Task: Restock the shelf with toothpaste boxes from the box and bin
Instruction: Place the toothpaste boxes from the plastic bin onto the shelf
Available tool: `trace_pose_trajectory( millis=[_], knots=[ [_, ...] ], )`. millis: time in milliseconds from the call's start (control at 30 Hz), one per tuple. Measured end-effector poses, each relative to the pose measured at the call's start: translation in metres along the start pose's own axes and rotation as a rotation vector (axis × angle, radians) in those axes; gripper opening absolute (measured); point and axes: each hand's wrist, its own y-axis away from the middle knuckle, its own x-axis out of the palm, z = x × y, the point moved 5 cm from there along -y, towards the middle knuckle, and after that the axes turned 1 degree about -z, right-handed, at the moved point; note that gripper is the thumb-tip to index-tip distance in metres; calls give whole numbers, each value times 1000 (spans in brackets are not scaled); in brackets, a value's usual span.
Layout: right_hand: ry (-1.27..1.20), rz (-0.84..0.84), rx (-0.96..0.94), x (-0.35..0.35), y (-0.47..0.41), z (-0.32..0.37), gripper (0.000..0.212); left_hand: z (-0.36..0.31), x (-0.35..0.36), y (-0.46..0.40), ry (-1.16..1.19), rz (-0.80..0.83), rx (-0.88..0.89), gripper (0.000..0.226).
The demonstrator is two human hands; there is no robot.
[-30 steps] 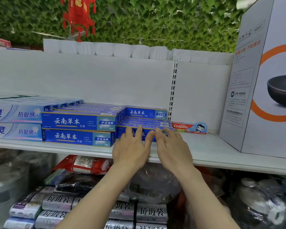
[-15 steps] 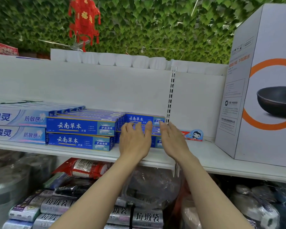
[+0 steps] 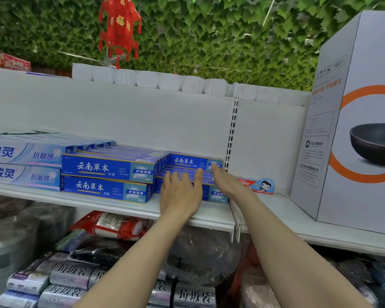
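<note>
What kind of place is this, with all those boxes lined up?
Most likely a small shop or supermarket aisle. A white retail shelf carries stacked blue toothpaste boxes facing outward, a boxed frying pan stands beside them, and packaged rolls of bin bags fill the shelf below.

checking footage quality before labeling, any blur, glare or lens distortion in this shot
Head view: wide-angle bending bows the shelf edge and leans the pan carton at right; light is soft and even, no hard glare; print on the blue toothpaste boxes reads sharp, while both hands, left hand and right hand, look slightly soft.
</note>
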Motion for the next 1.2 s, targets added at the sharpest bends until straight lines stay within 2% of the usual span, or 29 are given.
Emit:
trace_pose_trajectory(
  millis=[300, 467, 567, 733, 833, 1000, 1100, 1200],
  knots=[
    [-81, -28, -2, 4, -6, -7, 97, -3, -2, 2, -12, -12, 1, 74],
    [54, -199, -185, -8, 6, 6, 68, -5, -10, 5, 64, -97, 30, 63],
    [23, -318, -384, -17, 34, 25, 36, -7, -22, 12, 190, -157, 50, 52],
    [-216, -400, -491, -3, 75, 55, 35, 3, -59, 46, 413, -318, 56, 38],
    [-337, -342, -556, 31, 105, 82, 27, 36, -85, 68, 593, -413, -42, 31],
    [-586, -150, -626, 111, 170, 129, 22, 134, -132, 101, 851, -569, -283, 33],
    [-667, 113, -548, 188, 196, 148, 22, 206, -138, 127, 986, -545, -443, 27],
    [-645, 354, -378, 278, 207, 159, 18, 292, -134, 159, 1034, -512, -599, 43]
  ],
)
